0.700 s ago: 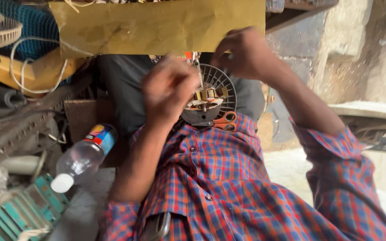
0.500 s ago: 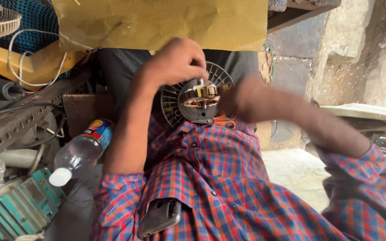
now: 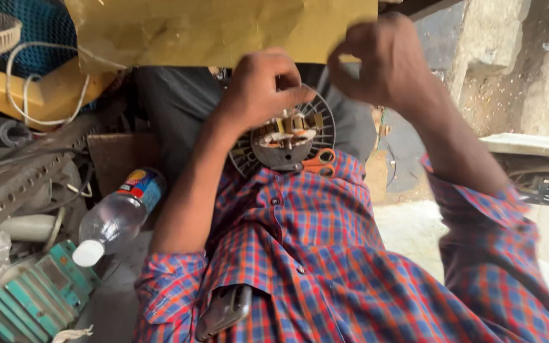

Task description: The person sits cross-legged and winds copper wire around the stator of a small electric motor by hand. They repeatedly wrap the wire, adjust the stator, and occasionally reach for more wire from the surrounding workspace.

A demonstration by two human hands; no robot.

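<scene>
The round fan motor (image 3: 285,136) rests in the person's lap against the checked shirt (image 3: 325,248), where the left hand (image 3: 258,89) presses curled fingers onto its upper rim, while the right hand (image 3: 386,60), fingers bunched together, hovers up-right of it, farther off.

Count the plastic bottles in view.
1: a clear plastic bottle with a white cap lies on its side beside the left forearm, left of the checked shirt. Clutter may hide others.

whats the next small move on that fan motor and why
Probably bring the right hand down beside the left hand, which grips the top of the fan motor on the lap. The right is raised near the yellow sheet, so one hand alone steadies the motor.
</scene>
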